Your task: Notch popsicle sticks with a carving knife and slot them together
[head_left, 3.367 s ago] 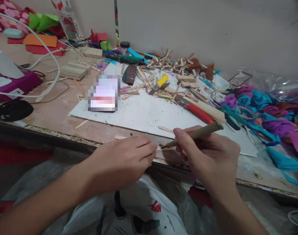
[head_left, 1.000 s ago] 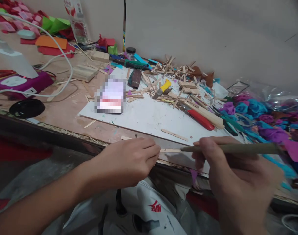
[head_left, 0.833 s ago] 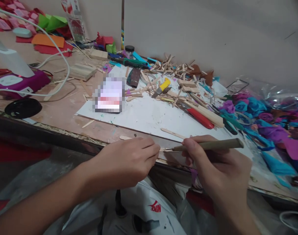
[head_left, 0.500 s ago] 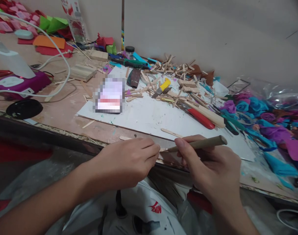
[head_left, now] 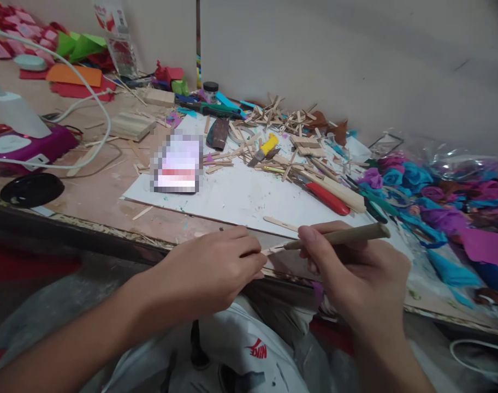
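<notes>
Left hand (head_left: 220, 267): by the near edge of the desk (head_left: 105, 199), with fingers curled close together and clamped on one end of the thin wood stick (head_left: 272, 250); with the thumb hidden from sight.
Right hand (head_left: 359, 273): just to the right, with thumb and fingers pinched tight around the fat green-gray tool (head_left: 357, 234).
Thin wood stick: low down at the near edge, poking out to the right from the left hand, in the gap between both hands.
Green-gray tool: leaning, with the thick end up to the right and the thin dark tip down to the left, right at the stick; cannot tell if touching or just above.
Flat stick (head_left: 279, 222): lying on the white board (head_left: 232, 202), a bit farther off than the tool tip.
Phone (head_left: 177, 164): on the left part of the board, blurred over.
Yellow knife (head_left: 268, 144): far from the hands, near the middle, among loose sticks.
Red handle (head_left: 328, 198): beyond the right hand, next to pale wood.
Stick pile (head_left: 284, 114): at the far side, by the wall.
Purple power box (head_left: 31, 147): far left, with a white plug (head_left: 25, 112) on top.
Paper flowers (head_left: 413, 174): far right, blue and purple, in a heap.
</notes>
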`<state>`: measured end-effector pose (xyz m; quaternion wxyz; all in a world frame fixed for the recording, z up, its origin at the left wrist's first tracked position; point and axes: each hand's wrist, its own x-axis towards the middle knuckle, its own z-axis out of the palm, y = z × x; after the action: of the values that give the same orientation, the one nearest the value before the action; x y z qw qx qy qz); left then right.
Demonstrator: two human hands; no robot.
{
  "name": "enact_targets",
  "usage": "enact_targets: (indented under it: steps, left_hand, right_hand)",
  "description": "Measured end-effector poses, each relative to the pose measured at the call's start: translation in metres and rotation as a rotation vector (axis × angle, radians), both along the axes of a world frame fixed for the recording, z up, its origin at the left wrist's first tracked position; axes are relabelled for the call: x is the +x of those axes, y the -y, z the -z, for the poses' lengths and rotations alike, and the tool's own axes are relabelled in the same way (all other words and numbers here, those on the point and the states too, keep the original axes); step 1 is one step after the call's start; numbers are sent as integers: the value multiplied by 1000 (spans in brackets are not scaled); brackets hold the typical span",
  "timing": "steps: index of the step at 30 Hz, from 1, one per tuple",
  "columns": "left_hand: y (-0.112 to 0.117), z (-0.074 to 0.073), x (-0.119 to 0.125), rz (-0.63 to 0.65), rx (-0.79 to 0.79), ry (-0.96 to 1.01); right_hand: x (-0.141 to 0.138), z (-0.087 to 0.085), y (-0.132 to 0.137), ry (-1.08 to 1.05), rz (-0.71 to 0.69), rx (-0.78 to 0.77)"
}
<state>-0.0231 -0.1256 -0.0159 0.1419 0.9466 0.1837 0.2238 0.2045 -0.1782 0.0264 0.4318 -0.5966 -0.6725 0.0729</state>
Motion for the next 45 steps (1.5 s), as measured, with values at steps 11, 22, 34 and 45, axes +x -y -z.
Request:
enact_targets:
  steps: [11,22,34,45]
  left_hand:
    - [-19,-33,18,-20,-250,-136]
    - [-7,-48,36,-144,-87,-441]
    - [-21,-38,23,-188,-124,-259]
    - [-16,-12,5,-86,-176,-59]
  right_hand:
    - [25,5,6,-157,70,13]
    - [31,14,5,-238,42,36]
    - [23,7,7,-341,103,-76]
    - [1,6,-12,-41,-2,-41]
